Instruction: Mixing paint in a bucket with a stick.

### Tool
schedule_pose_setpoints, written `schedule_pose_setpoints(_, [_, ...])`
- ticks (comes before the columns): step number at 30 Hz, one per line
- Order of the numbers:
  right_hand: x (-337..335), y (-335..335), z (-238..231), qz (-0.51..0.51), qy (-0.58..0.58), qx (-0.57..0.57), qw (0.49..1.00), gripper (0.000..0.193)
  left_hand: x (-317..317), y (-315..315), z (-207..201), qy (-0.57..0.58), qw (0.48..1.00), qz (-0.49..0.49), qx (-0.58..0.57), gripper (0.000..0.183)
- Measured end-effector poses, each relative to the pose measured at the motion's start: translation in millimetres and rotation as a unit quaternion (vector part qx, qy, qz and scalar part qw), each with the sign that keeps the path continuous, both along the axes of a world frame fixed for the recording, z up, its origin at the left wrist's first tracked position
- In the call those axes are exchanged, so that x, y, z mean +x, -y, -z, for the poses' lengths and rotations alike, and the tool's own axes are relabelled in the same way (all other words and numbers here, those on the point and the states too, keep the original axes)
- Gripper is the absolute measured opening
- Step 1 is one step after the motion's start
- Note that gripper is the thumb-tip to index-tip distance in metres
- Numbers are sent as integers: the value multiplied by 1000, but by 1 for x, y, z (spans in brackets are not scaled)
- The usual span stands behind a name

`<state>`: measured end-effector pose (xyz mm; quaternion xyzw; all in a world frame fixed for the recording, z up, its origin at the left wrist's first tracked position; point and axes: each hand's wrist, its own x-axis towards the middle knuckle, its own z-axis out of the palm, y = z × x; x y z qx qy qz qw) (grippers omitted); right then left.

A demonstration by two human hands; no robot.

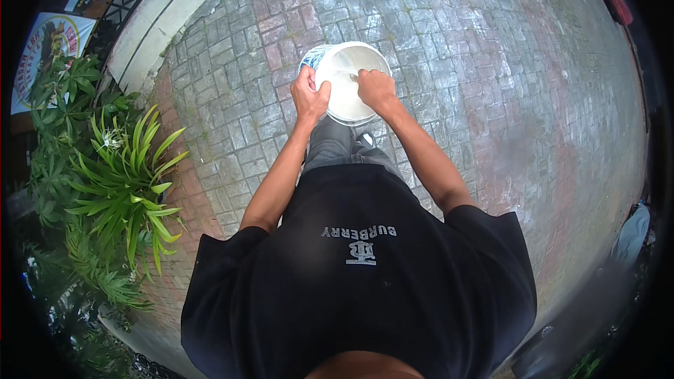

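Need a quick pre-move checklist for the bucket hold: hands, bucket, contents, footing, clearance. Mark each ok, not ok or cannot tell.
1. Left hand secure on the bucket: ok, it grips the left side, thumb at the rim.
2. Right hand in position: ok, bent fingers over the opening, toward its right side.
3. Item in the right hand identified: cannot tell; something small seems to show at the fingertips.
4. Bucket contents known: cannot tell; the inside looks white, depth unclear.
5. Feet well placed: cannot tell, mostly hidden.
6. Bucket clear of the leafy plant: ok, the plant is well off left.
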<state>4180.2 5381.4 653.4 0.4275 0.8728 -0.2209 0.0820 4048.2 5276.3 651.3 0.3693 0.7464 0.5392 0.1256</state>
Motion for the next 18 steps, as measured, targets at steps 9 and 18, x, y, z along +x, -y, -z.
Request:
schedule_pose_setpoints(9, [15, -183, 25, -26, 67, -68, 995, 30, 9, -186, 26, 17, 1000, 13, -5, 19])
schedule_pose_setpoints(18, [-8, -361, 23, 76, 22, -60, 995, 25, -11, -361, 20, 45, 998, 32, 16, 20])
